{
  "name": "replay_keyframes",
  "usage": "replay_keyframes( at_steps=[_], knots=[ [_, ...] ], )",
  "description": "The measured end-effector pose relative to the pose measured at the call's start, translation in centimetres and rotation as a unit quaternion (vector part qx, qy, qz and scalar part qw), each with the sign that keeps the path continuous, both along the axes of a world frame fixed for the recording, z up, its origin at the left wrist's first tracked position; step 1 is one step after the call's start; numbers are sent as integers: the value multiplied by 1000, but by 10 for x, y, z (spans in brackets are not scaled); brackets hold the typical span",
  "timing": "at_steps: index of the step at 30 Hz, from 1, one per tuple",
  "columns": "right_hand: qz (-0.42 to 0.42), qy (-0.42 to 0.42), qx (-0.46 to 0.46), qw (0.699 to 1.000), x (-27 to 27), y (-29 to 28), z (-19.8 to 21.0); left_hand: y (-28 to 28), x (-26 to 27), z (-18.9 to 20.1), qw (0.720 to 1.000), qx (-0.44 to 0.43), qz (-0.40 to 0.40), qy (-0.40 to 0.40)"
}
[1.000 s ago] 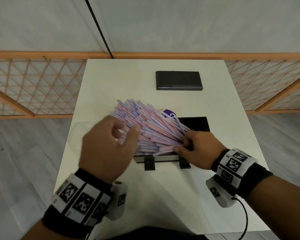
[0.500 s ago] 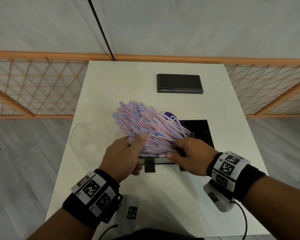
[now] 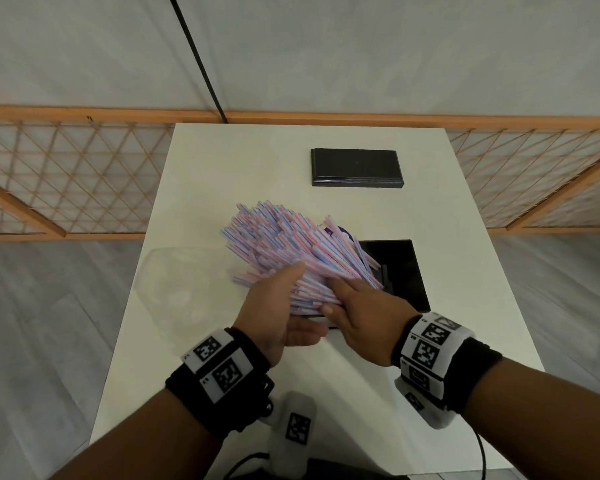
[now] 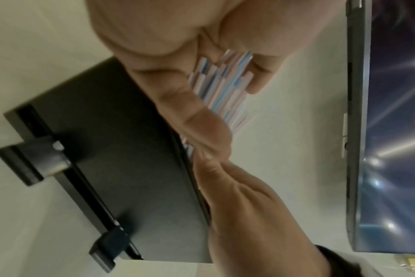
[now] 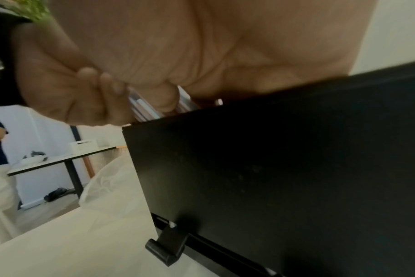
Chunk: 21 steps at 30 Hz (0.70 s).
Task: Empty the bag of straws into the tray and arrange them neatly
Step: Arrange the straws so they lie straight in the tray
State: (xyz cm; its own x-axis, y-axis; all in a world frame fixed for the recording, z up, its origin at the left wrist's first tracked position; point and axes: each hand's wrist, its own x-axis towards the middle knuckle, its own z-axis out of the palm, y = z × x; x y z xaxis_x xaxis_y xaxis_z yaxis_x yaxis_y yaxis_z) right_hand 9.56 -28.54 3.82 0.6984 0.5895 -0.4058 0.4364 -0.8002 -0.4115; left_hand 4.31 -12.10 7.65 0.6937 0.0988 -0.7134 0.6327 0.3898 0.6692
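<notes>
A thick fan of thin pink, white and blue striped plastic straws (image 3: 284,252) lies slanted over the left part of the black rectangular tray (image 3: 400,271), which sits near the middle of the white rectangular table (image 3: 222,161); the straws' far ends splay out toward 10 o'clock, past the tray's left edge and above the tabletop, while their near ends gather at 5 o'clock over the tray's front wall. The left hand (image 3: 278,315) comes in from 7 o'clock, palm turned toward the bundle, thumb lying over the top of the straws and fingers curled beneath them, so it is grasping the near part of the bundle. The right hand (image 3: 364,318) reaches in from 4 o'clock and grasps the same near ends, fingers laid across the top of the straws and thumb tucked under beside the tray's front edge; the right wrist view shows straw ends between its thumb and curled fingers just above the tray wall. A crumpled clear plastic bag (image 3: 184,289) lies flat on the table at 9 o'clock from the tray, beside the left hand. A small purple item (image 3: 340,233) shows at the far edge of the straws; what it is cannot be told. A second flat black rectangular lid-like piece (image 3: 356,168) lies well apart at 12 o'clock, near the table's far edge.
</notes>
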Motion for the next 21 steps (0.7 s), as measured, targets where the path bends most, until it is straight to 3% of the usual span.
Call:
replay_keyframes(
  at_steps=[5,7,9,11,13,15,16,18,21],
  knots=[
    [-1,-56,4,998,2,2,7,-3,2,-1,999,-42,26,3],
    [-21,-33,8,999,4,-2,7,-5,-1,0,1000,28,-13,5],
    [-52,-29,43,997,5,-9,8,-4,-7,4,984,163,-58,-40],
    [-88,-50,75,992,6,-18,11,5,-13,10,932,329,-97,-119],
    [-118,-55,71,989,9,-27,14,18,-17,17,856,475,-108,-175],
    [-132,-50,40,989,13,-33,15,32,-16,22,798,562,-64,-210],
    [-134,-50,30,989,14,-35,15,40,-15,21,785,581,-37,-213],
    [-132,-50,20,990,17,-34,15,53,-12,16,796,581,-7,-172],
    [-133,-22,21,991,21,-31,14,61,-11,4,871,486,-50,-54]
  ],
)
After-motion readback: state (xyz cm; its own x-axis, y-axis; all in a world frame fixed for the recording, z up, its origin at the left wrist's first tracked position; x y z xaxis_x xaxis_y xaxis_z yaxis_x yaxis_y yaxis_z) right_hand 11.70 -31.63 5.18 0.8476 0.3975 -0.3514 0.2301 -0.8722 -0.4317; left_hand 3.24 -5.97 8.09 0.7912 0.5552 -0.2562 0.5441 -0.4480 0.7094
